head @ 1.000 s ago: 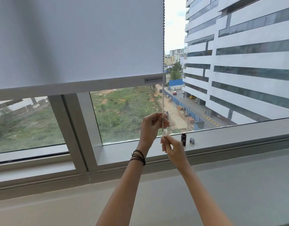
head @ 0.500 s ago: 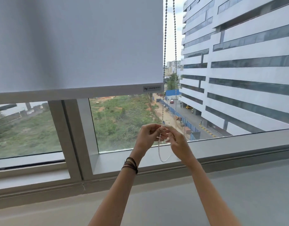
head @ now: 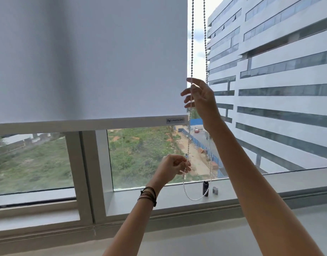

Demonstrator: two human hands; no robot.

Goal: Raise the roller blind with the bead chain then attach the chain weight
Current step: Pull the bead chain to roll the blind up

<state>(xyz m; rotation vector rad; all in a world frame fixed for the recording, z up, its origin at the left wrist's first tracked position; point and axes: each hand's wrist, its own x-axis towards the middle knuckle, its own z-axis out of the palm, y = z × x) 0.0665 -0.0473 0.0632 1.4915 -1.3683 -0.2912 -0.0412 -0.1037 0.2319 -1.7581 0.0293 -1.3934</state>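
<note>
A white roller blind (head: 89, 58) covers the upper window, its bottom bar (head: 89, 124) hanging partway down. The white bead chain (head: 192, 43) drops in two strands beside the blind's right edge and loops just above the sill. My right hand (head: 200, 97) is raised near the blind's lower right corner, pinching the left strand. Lower down, my left hand (head: 172, 168) is closed on the same strand, with a small connector hanging below its fingers. A dark cylindrical chain weight (head: 205, 188) stands upright on the sill behind the loop.
A small silver piece (head: 215, 190) stands on the grey window sill (head: 269, 183) right of the weight. A thick window frame post (head: 85, 172) is left of my hands. Outside stands a large white building (head: 279, 80).
My right hand has left my left hand and risen along the chain to the level of the blind's bottom bar. The view has tilted up. The loop hangs free again.
</note>
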